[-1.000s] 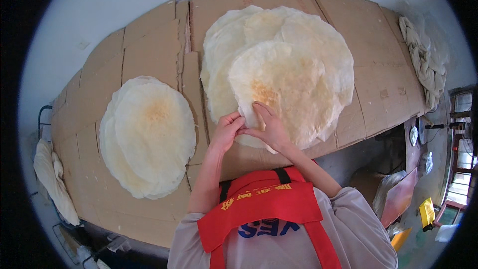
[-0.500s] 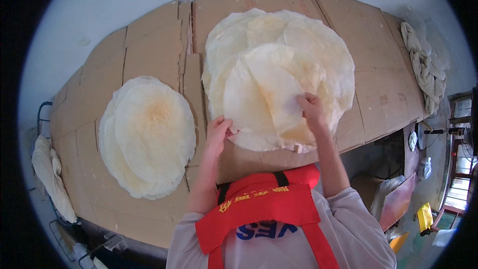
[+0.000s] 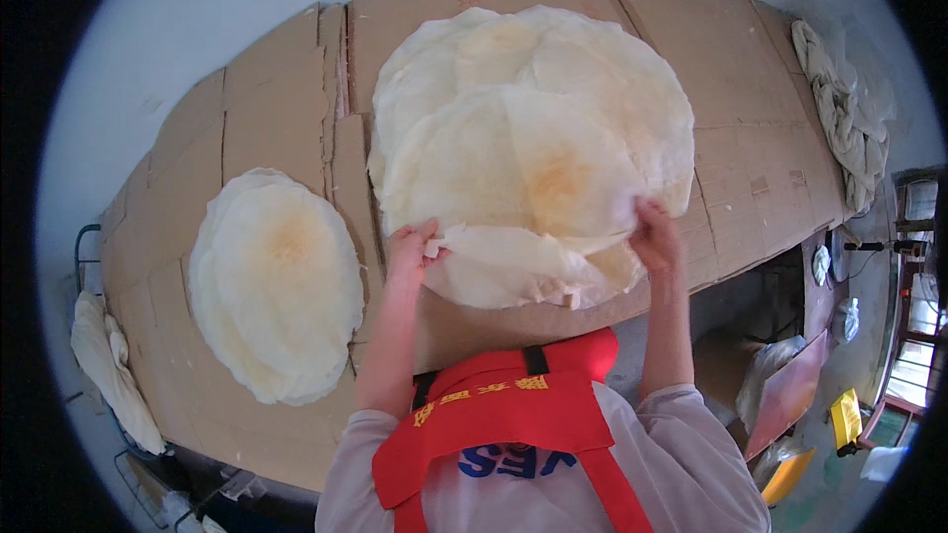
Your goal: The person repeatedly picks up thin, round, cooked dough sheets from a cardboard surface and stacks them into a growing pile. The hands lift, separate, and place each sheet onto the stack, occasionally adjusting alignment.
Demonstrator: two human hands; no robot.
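Observation:
A large stack of thin, round, pale flatbread sheets lies on cardboard, with a browned patch on its top sheet. My left hand pinches that sheet at its near left edge, where a small flap shows at the fingers. My right hand, slightly blurred, is closed on the same sheet at its right edge. Between my hands the near edge is raised and rippled over the layers beneath. A smaller oval stack of similar sheets rests apart on the left.
The cardboard-covered table has white cloth bundles at its left end and right end. Under its right side are a pink board and yellow items. A pale wall runs behind it; a window is at far right.
My hands have moved apart from their earlier meeting at the sheet's left. The top sheet, partly folded half a second ago, now lies spread wider between them, its brown patch shifted right.

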